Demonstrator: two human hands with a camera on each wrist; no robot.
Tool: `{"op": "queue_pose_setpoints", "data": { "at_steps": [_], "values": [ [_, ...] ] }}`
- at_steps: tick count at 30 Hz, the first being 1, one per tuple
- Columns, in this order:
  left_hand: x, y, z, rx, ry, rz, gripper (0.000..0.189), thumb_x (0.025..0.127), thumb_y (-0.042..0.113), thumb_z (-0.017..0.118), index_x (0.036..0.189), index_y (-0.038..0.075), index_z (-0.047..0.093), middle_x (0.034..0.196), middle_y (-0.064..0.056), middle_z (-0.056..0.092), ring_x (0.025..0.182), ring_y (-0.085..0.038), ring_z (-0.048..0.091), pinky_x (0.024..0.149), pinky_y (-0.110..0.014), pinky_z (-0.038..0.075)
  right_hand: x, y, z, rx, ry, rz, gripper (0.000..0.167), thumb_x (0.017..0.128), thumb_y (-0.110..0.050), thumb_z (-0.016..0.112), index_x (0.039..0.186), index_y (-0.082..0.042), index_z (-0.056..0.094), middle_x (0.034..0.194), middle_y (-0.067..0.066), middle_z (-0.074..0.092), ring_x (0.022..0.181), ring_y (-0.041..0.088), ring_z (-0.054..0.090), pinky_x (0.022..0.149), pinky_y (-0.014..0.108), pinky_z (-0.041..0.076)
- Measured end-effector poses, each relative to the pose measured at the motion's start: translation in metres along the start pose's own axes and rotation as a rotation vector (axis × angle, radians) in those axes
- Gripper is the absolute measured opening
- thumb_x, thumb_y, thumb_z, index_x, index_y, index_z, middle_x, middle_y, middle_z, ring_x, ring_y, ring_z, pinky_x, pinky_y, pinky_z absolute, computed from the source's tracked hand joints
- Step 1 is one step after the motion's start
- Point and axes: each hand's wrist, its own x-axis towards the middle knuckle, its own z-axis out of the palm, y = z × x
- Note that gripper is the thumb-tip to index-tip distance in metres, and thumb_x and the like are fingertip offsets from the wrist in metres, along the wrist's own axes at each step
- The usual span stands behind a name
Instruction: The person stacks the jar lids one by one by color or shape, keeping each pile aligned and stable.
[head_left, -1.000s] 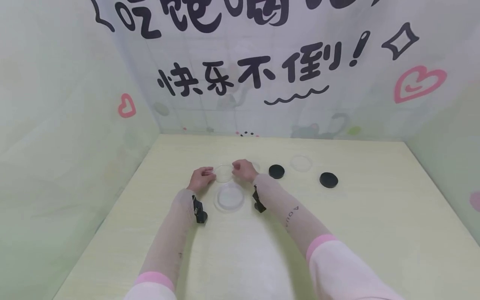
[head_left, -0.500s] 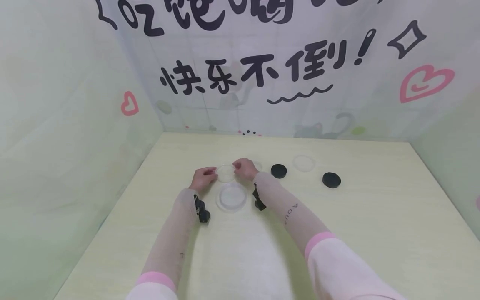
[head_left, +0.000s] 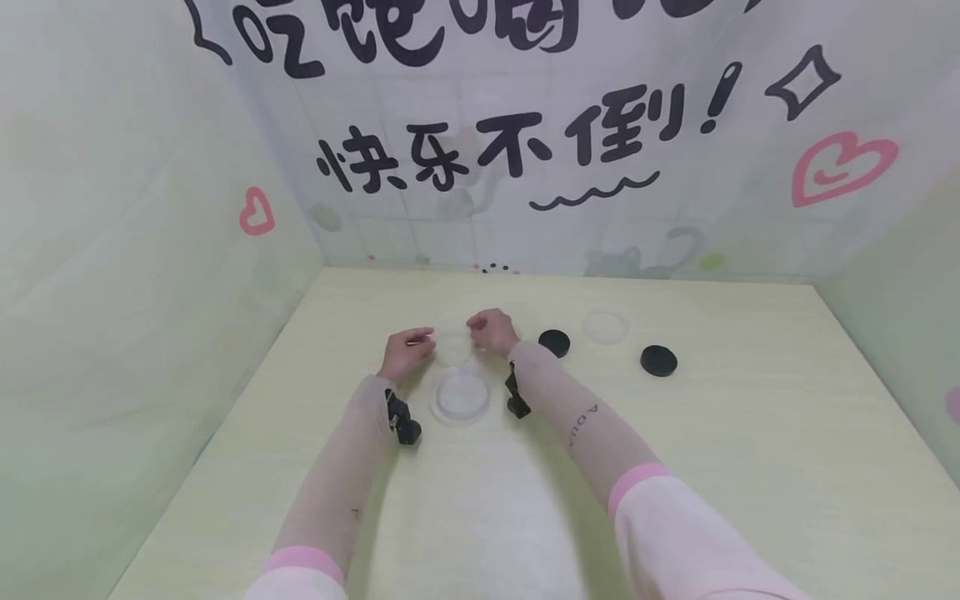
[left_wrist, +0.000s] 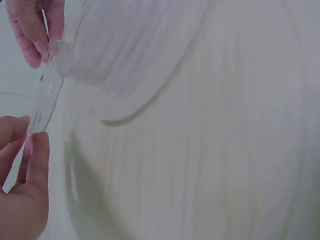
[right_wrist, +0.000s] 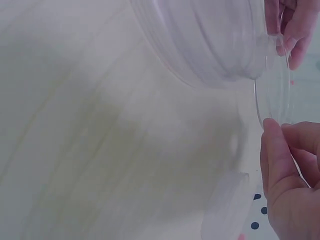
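I have the left hand (head_left: pixel 405 354) and the right hand (head_left: pixel 492 332) pinching opposite edges of a thin, transparent round disc (right_wrist: pixel 272 95), held between them just beyond a clear, round, see-through container (head_left: pixel 461 394) on the pale, wood-grained surface (head_left: pixel 465 517). Two flat, black round pieces (head_left: pixel 658 361) lie to the right.

Soft, even light washes the head view, a pale sheen on the table (head_left: pixel 750 467) at lower center. The 2 wrist views are dimmer and hazy, their shadows blurred; a clear disc (left_wrist: pixel 47 97) glints at left in the left wrist frame.
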Motion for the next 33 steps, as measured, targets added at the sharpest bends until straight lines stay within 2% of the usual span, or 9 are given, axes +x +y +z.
{"op": "queue_pose_setpoints", "data": {
  "at_steps": [5, 13, 18, 23, 30, 33],
  "values": [
    [0.0, 0.009, -0.003, -0.135, -0.007, -0.01, 0.033, 0.083, 0.003, 0.058, 0.116, -0.001, 0.056, 0.099, -0.013, 0.054, 0.087, -0.019, 0.055, 0.078, -0.025, 0.048, -0.004, -0.007, -0.005, 0.101, 0.015, -0.013, 0.024, 0.082, 0.004, 0.055, 0.106, 0.005, 0.059, 0.096, 0.015, 0.057, 0.087, 0.024, 0.057, 0.067, 0.023, 0.051],
    [0.0, 0.016, -0.003, -0.206, 0.011, -0.03, 0.031, 0.082, 0.001, 0.059, 0.112, -0.003, 0.057, 0.096, -0.012, 0.054, 0.085, -0.017, 0.054, 0.077, -0.025, 0.049, -0.009, -0.013, -0.011, 0.165, 0.0, -0.023, 0.02, 0.083, 0.004, 0.055, 0.102, 0.006, 0.058, 0.095, 0.016, 0.057, 0.085, 0.024, 0.057, 0.066, 0.022, 0.051],
    [-0.003, 0.018, -0.003, -0.216, 0.009, -0.028, 0.029, 0.082, 0.0, 0.058, 0.11, -0.004, 0.058, 0.097, -0.013, 0.054, 0.086, -0.018, 0.054, 0.076, -0.026, 0.049, -0.013, -0.013, -0.014, 0.19, -0.018, -0.022, 0.019, 0.083, 0.004, 0.055, 0.101, 0.006, 0.057, 0.095, 0.016, 0.056, 0.085, 0.025, 0.058, 0.065, 0.022, 0.051],
    [-0.007, 0.02, -0.005, -0.203, -0.032, -0.044, 0.029, 0.084, 0.001, 0.057, 0.112, -0.005, 0.056, 0.106, -0.016, 0.053, 0.095, -0.023, 0.054, 0.077, -0.026, 0.049, -0.016, -0.012, -0.017, 0.178, -0.053, 0.003, 0.02, 0.083, 0.002, 0.056, 0.102, 0.005, 0.057, 0.092, 0.013, 0.055, 0.085, 0.023, 0.057, 0.065, 0.022, 0.051],
    [-0.01, 0.017, -0.002, -0.101, -0.086, -0.07, 0.029, 0.084, 0.004, 0.057, 0.112, -0.002, 0.057, 0.112, -0.016, 0.055, 0.099, -0.025, 0.054, 0.077, -0.026, 0.049, -0.022, -0.008, -0.021, 0.135, -0.13, 0.028, 0.024, 0.083, 0.001, 0.056, 0.106, 0.004, 0.056, 0.092, 0.011, 0.054, 0.085, 0.023, 0.057, 0.065, 0.023, 0.052],
    [-0.01, 0.014, -0.001, -0.086, -0.11, -0.076, 0.028, 0.083, 0.004, 0.058, 0.111, -0.001, 0.059, 0.113, -0.015, 0.056, 0.099, -0.024, 0.054, 0.076, -0.025, 0.049, -0.025, -0.005, -0.022, 0.113, -0.161, 0.038, 0.023, 0.084, 0.0, 0.055, 0.107, 0.004, 0.057, 0.093, 0.011, 0.055, 0.086, 0.024, 0.057, 0.066, 0.024, 0.052]
  ]
}}
